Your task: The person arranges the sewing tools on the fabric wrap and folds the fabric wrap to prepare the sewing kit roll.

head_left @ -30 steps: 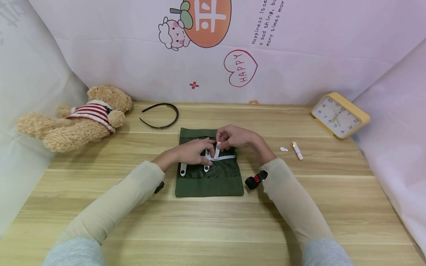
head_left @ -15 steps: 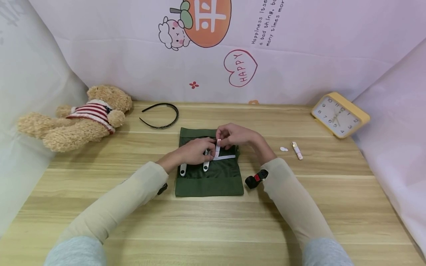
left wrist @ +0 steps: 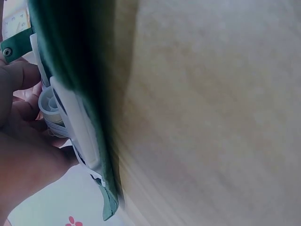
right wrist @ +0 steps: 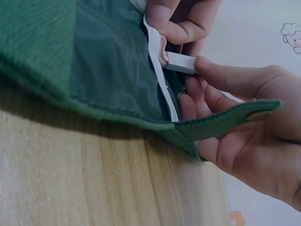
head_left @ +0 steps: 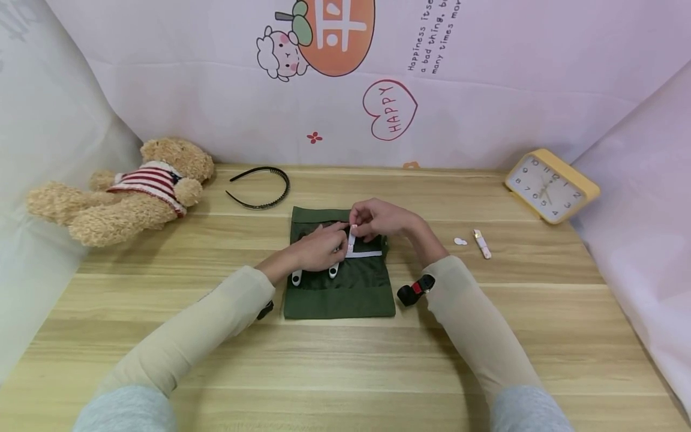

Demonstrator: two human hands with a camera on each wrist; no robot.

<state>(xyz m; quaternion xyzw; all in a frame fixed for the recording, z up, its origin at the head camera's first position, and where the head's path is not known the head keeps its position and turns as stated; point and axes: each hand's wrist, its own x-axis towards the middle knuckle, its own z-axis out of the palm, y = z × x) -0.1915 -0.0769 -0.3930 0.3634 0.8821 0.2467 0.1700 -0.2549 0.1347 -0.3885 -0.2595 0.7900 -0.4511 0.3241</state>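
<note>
A green fabric pouch (head_left: 339, 305) lies unfolded on the table, with a white elastic strap (head_left: 367, 254) across its dark lining. My right hand (head_left: 385, 217) pinches the end of a small white bundle with pink folded layers, apparently a folded tape measure (right wrist: 181, 62). Its pink end meets the strap in the right wrist view. My left hand (head_left: 320, 247) pinches the strap close beside it. Two white handle-like pieces with black dots, one a white tool (head_left: 296, 277), lie in the pouch, partly under the left hand. A clear round spool (left wrist: 49, 104) shows by the left fingers.
A second white and pink bundle (head_left: 482, 244) and a small white piece (head_left: 460, 242) lie to the right. A black headband (head_left: 285, 186) and a teddy bear (head_left: 135, 204) are at back left. A yellow clock (head_left: 553, 187) stands at back right.
My left thumb has drawn in toward the strap and the left hand has shifted slightly up. The right hand has moved up a little, still holding the tape measure.
</note>
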